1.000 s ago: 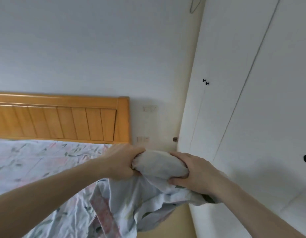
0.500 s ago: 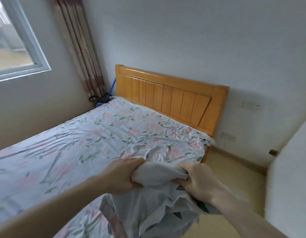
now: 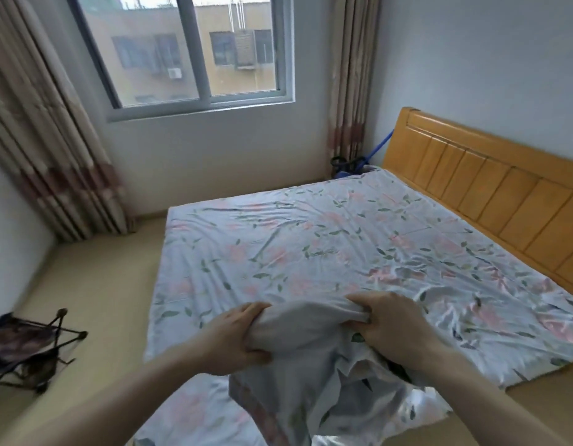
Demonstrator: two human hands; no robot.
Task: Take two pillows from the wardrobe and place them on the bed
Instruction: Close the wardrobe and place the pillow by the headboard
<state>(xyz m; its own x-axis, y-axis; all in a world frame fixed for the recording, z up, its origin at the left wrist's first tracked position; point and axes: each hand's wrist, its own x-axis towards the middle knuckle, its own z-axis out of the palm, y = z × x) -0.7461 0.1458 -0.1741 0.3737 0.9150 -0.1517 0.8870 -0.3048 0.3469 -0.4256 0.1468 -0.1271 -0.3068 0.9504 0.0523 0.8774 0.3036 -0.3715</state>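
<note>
A pale grey pillow (image 3: 298, 358) in a floral case hangs in front of me, bunched at its top edge. My left hand (image 3: 237, 339) grips the left side of that edge and my right hand (image 3: 391, 320) grips the right side. The pillow's lower part droops below my hands over the near edge of the bed (image 3: 311, 246). The bed carries a wrinkled floral sheet and has a wooden headboard (image 3: 491, 188) at the right. The wardrobe is out of view.
A window (image 3: 195, 49) with curtains (image 3: 44, 149) fills the far wall. A dark folding rack (image 3: 24, 349) stands on the tan floor at the left. A blue-handled object (image 3: 359, 162) leans in the corner beside the headboard.
My view has swung left, from the wardrobe doors and headboard to the whole bed and window. Both hands keep the same grip on the pillow, which now hangs over the bed's near edge.
</note>
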